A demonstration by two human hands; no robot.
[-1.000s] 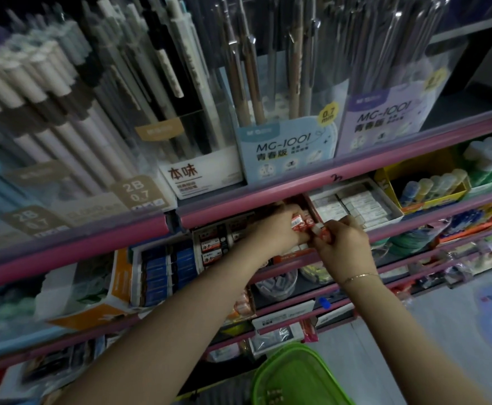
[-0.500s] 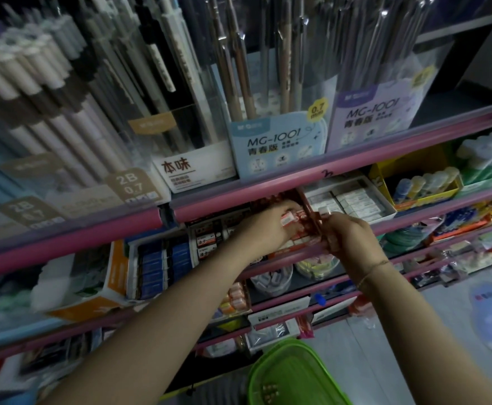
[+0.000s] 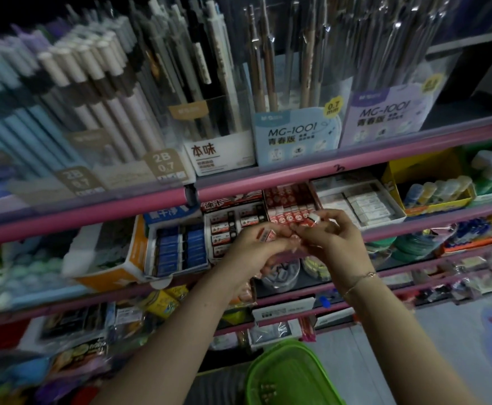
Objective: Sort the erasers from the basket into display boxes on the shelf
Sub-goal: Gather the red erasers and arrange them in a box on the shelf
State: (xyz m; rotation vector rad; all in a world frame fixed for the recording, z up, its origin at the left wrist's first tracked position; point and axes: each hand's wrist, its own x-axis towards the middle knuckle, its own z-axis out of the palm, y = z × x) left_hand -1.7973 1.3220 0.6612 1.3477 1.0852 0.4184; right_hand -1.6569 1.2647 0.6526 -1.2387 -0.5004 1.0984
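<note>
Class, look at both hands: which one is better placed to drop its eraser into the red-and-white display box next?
Probably the right hand: its small red-and-white eraser is pinched right at the red-and-white display box, while the left hand sits lower and further left.

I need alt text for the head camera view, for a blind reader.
Two hands, left hand and right hand, each pinch a small red-and-white eraser before a display box of red erasers on a pink-edged stationery shelf. A green basket sits below.
</note>
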